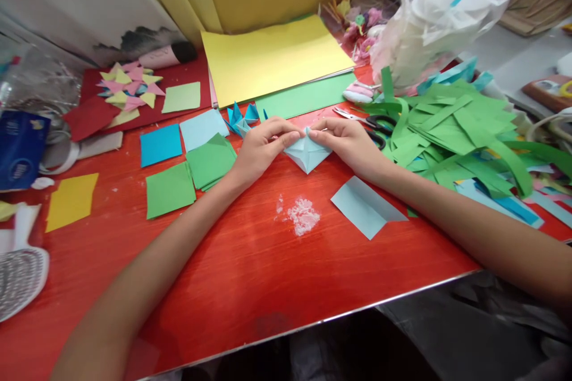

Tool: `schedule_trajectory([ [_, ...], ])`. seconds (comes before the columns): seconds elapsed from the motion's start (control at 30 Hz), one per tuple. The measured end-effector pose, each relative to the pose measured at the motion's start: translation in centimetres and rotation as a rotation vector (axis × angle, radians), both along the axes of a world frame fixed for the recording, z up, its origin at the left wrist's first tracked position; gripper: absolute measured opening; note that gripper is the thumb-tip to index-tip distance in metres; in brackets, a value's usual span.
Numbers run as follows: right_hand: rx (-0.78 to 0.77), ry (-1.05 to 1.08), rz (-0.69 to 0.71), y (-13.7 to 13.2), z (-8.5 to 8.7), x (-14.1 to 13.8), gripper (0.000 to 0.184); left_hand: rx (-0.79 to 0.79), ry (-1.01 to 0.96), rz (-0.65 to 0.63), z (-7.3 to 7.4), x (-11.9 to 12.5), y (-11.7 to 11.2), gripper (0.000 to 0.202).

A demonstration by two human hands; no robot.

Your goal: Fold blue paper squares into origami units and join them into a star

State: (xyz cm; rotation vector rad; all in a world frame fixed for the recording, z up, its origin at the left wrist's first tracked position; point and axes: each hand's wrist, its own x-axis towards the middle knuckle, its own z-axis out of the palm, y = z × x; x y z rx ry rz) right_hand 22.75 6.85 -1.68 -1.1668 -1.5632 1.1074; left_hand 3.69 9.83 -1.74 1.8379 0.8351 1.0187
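Folded pale-blue paper (308,162): held between the two hands, around the middle of the red table (250,274), with one point aimed at the front edge; the upper corner is partly covered by fingertips.
Crease risk: a crooked fold could be made here, if the layers at that corner are pulled unevenly by the two pinches.
Tear risk: thin paper, it seems, so a split could be caused by too hard a tug.
White smudge (304,216): lying toward the front edge; the paper could be marked if it is lowered there.
Loose creased sheet (364,208): resting just beside the right forearm, and could be swept toward the front edge by a careless swing.
Scissors (378,125): spotted beyond the right hand, next to the green offcuts (456,131); they could be knocked by a wide reach.
Left hand (263,146): nearly closed, the paper's left side pinched by thumb and forefinger.
Right hand (348,143): matched opposite, nearly closed, the right side gripped likewise; how the lower fingers are placed cannot be told.
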Motion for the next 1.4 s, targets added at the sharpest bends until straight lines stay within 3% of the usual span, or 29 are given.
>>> schedule_trajectory([
  [0.53,-0.057,0.144,0.01,0.55,-0.6,0.08,0.03,-0.064,-0.063,-0.148,-0.24,-0.33,0.44,0.02],
  [0.73,-0.049,0.129,0.035,0.53,-0.79,0.14,0.027,-0.138,-0.09,-0.145,-0.2,-0.2,0.51,0.028],
  [0.87,-0.049,0.123,0.027,0.56,-0.9,0.17,0.026,-0.217,-0.159,-0.104,-0.28,-0.04,0.45,0.022],
  [1.07,-0.058,0.088,0.024,0.36,-0.6,0.13,0.028,-0.18,-0.107,-0.042,-0.26,0.11,0.18,0.026],
  [1.4,-0.031,0.067,0.034,0.19,-0.42,0.07,0.027,-0.218,-0.121,-0.051,-0.22,0.23,-0.05,0.022],
])
